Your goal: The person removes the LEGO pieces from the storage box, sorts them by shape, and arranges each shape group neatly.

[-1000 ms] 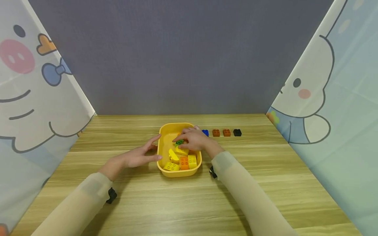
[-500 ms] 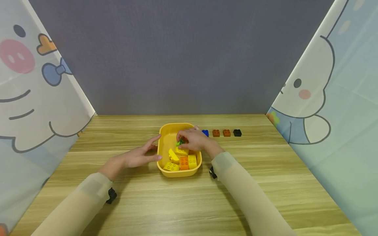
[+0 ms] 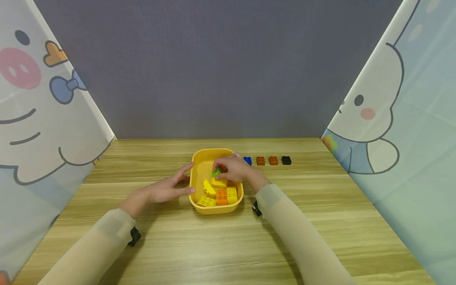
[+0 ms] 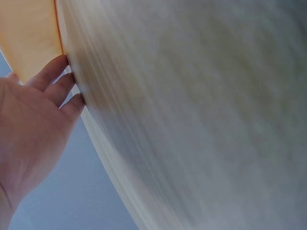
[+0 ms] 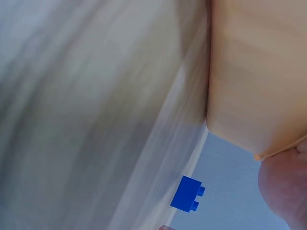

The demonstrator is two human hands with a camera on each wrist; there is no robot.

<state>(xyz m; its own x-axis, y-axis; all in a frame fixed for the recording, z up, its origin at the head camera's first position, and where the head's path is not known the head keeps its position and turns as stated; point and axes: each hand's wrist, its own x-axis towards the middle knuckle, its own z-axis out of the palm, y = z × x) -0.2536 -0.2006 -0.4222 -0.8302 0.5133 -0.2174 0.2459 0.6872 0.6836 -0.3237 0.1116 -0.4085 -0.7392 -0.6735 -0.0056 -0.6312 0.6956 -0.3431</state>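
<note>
A yellow tray (image 3: 203,163) of toy bricks stands mid-table in the head view. My left hand (image 3: 167,190) rests against its left side with fingers extended; the left wrist view shows those fingertips at the tray wall (image 4: 31,33). Over the right rim reaches my right hand (image 3: 233,168), its thumb and index finger curled around a small green brick (image 3: 215,173), which they partly hide. Just below that lie a yellow brick (image 3: 219,183) and a yellow curved piece (image 3: 209,189). An orange brick (image 3: 222,196) sits near the front between yellow bricks (image 3: 232,195).
Right of the tray runs a row of small bricks: a blue brick (image 3: 247,160), brown bricks (image 3: 261,160) and a black brick (image 3: 286,160). A grey panel (image 3: 221,71) rises behind the wooden table (image 3: 185,245), with printed cloth (image 3: 409,158) at both sides.
My right fingers have closed in from a spread pose onto the green brick, which has turned and now shows lighter green. The left hand and tray have stayed in place.
</note>
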